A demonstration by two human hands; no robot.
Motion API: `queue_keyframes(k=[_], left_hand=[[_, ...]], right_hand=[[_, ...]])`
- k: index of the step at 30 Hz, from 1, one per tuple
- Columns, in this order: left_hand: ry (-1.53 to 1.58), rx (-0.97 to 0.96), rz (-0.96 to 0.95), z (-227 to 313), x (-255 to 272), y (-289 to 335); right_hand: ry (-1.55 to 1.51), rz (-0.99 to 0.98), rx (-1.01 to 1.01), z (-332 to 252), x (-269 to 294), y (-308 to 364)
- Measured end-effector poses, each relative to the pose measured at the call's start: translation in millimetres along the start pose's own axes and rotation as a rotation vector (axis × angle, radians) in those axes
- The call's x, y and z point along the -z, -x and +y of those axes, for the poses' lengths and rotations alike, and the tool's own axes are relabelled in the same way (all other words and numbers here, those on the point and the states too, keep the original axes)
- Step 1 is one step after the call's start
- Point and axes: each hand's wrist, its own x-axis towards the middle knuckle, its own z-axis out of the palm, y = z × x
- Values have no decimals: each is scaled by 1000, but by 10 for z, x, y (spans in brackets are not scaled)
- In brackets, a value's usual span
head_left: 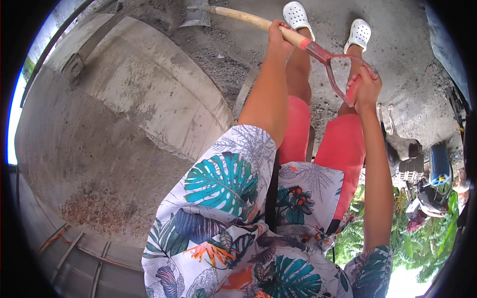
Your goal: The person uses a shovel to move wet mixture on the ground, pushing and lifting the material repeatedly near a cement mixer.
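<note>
A shovel [246,19] with a pale wooden shaft and a worn red D-shaped handle slants across the upper part of the head view. My left hand [279,37] is wrapped round the shaft, just beyond the red socket. At the handle's end, my right hand [366,88] grips the red crossbar. The grey metal blade [195,17] is at the far left end of the shaft, low over or touching the gritty ground; I cannot tell which.
Rough grey ground [328,14] with loose grit lies around my white clogs [358,35]. A large curved concrete surface [99,144] fills the left side. Toward the right rim are a dark-and-grey animal [400,149], a blue object [439,161] and green plants [422,243].
</note>
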Motion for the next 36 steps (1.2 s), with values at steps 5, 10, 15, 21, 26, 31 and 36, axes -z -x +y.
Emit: queue_keyframes(k=[5, 10, 15, 21, 26, 31, 36], left_hand=[[-8, -42, -65, -320, -48, -5], [29, 44, -53, -1096, -89, 46], [131, 144, -75, -1699, -268, 105], [186, 139, -114, -1428, -380, 108], [97, 51, -140, -638, -282, -18], [-228, -97, -80, 614, -76, -136], [-159, -54, -40, 447, 102, -217]], right_hand=[[3, -22, 35, -187, 318, 18], [38, -1, 28, -271, 1096, -79], [77, -49, 64, -541, 1701, -219], [120, -63, 47, -715, 1440, -300], [121, -36, 41, -597, 608, -255], [178, -52, 96, -502, -539, 10], [165, -64, 122, -406, -436, -6]])
